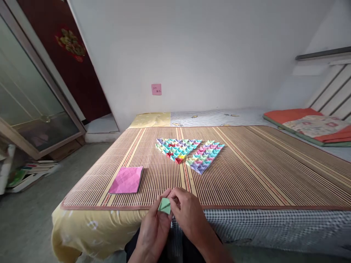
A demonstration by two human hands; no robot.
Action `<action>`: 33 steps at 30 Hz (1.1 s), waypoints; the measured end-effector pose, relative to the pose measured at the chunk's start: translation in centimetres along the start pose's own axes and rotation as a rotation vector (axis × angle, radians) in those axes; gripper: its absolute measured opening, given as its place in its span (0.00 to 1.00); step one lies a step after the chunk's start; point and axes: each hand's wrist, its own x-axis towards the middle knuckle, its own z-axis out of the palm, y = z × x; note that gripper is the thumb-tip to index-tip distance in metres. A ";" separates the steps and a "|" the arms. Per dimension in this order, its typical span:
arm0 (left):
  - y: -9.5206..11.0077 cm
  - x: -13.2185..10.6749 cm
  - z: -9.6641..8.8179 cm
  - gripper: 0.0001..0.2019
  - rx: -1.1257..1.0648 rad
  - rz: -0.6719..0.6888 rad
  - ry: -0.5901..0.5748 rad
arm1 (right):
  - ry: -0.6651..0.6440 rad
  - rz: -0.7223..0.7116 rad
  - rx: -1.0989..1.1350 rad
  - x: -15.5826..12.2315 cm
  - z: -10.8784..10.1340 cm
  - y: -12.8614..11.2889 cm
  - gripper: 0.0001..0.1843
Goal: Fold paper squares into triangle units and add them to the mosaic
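Note:
A small folded piece of green paper [163, 206] sits between my two hands, just in front of the bed's near edge. My left hand [153, 226] cups it from below and holds it between thumb and fingers. From the right, my right hand [188, 212] pinches its edge with thumb and forefinger. Beyond them on the mat lie two arrays of colourful folded paper pieces: a wider one [178, 148] and a narrower one [205, 156]. To the left lies a stack of creased pink paper squares [126, 180].
A striped bamboo mat [246, 175] covers the bed. A folded orange-and-green quilt [315, 124] lies at the far right, by a white slatted headboard [334, 91]. A pink note [156, 89] sticks to the wall. At left are a glazed door [33, 91] and books [33, 171] on the floor.

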 end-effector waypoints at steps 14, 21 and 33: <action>0.6 0.3 -9.0 0.13 0.701 0.317 0.098 | 0.093 0.113 -0.106 -0.2 -3.7 5.5 0.12; 2.4 -1.6 -5.4 0.20 0.603 0.338 0.070 | 0.049 0.041 -0.025 0.0 -2.7 3.0 0.11; 0.1 -0.6 -0.6 0.22 0.078 -0.153 -0.166 | 0.034 0.021 -0.009 -0.6 -1.1 0.6 0.10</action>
